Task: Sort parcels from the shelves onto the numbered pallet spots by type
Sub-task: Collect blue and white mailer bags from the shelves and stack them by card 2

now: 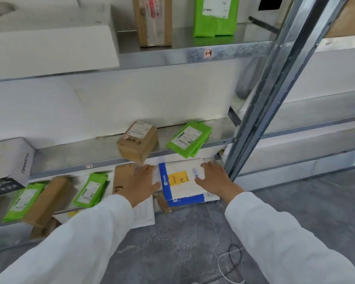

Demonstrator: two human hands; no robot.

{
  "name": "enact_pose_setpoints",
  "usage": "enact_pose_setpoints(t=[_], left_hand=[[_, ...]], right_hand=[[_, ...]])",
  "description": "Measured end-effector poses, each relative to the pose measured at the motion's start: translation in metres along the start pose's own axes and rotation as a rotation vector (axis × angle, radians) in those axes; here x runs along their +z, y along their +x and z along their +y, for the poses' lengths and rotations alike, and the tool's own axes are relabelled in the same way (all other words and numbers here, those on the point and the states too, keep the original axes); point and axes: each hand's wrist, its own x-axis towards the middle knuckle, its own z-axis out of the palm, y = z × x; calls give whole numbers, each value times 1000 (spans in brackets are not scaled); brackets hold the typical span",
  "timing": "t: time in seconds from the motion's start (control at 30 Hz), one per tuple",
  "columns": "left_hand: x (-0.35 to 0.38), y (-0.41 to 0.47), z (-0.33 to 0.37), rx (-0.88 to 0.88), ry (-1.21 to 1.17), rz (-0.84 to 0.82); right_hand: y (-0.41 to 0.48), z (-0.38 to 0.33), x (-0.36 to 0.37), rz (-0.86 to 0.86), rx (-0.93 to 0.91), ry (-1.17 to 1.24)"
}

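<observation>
Galvanised steel shelving [172, 56] with a slanted upright [275, 78], against a white wall [152, 95]; grey marbled floor [182, 242], evenly lit.

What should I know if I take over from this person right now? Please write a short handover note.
Right hand: open, resting on the right side of the white flat mailer with blue border and yellow label, below the middle shelf.
Left hand: open, flat on the brown flat cardboard envelope, thumb beside the mailer's blue edge.
On the middle shelf: small brown cardboard box, green plastic mailers. More green mailers lie lower left.
Done: nothing lifted yet; pallet spots are not in view.
Left: probably pick up the white mailer, carry it to its spot, then the rest.
</observation>
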Motion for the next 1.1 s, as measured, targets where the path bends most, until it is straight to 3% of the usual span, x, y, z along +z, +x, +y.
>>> enact_pose_setpoints(t=[0.1, 0.33, 0.53, 0.77, 1.1], left_hand=[[29, 20, 17, -27, -38, -95], [81, 77, 23, -43, -47, -150], [134, 141, -4, 4, 22, -237], [219, 227, -52, -61, 55, -311], [334, 305, -135, -322, -77, -171]], right_hand=[[16, 28, 12, -69, 4, -17], [54, 70, 41, -115, 27, -3], [114, 99, 100, -180, 101, 17], [206, 147, 174, -179, 237, 99], [306, 216, 295, -198, 522, 309]])
